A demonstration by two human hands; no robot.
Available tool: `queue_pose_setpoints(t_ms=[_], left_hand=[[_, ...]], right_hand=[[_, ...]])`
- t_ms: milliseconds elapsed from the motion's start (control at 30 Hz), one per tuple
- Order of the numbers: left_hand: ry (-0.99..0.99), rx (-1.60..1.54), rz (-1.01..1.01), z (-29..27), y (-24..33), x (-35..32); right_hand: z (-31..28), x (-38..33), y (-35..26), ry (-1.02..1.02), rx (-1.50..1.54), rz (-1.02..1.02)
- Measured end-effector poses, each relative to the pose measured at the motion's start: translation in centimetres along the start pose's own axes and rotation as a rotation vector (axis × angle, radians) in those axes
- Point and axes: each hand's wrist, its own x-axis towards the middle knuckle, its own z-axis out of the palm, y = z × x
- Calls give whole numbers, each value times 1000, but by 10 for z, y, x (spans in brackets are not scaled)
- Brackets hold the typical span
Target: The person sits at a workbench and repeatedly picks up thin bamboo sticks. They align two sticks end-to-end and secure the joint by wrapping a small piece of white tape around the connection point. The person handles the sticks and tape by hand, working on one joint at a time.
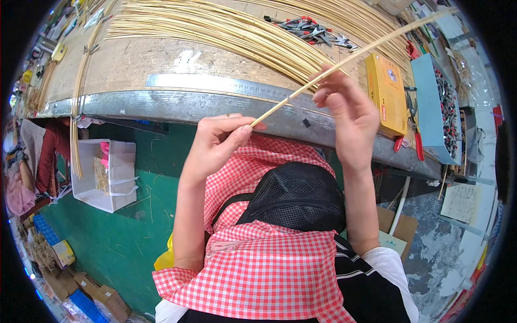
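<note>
While I watch from the head camera, the biggest thing in front of me is the workbench (161, 64), wooden on top with a metal front edge, and a wide fan of pale bamboo strips (215, 29) lies across it. At its right end stands a blue tray (426, 91) filled with what look like small dark clips, too small to tell exactly, and just beside it leans a flat yellow box (385, 91), shut, so its contents are hidden. Down on the green floor to the left sits a white box (89, 183), open on top, with straw-like scraps and something pink inside.

One thin strip (371, 47) is held up over the bench edge, slanting from lower left to upper right. My left hand (218, 145) is closed narrow, pinching the strip's near end between thumb and fingertips. My right hand (347, 110) is also curled around it, fingers gripping farther along, with the long free end running past toward the upper right.

I judge the strip very light, springy rather than stiff, and likely to bow or whip at its free end; its edges may be sharp or splintery. It looks smooth enough to slide through a loose pinch. Two holds set apart, as now, seem the sound way to steady it.
</note>
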Motion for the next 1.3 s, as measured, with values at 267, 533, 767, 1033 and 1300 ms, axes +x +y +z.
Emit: queue_pose_setpoints(t_ms=[267,533,767,1033,1300], left_hand=[[-115,-76,-135,-35,-2,-8],[200,424,209,-30,33,-8],[287,680,462,14,49,-7],[281,688,439,13,41,-5],[157,625,275,2,33,-10]], right_hand=[[-18,12,2,-119,548,51],[37,-21,10,-210,335,226],[54,-33,16,-382,72,112],[47,-27,11,-514,-294,-20],[4,2,-26,-114,95,184]])
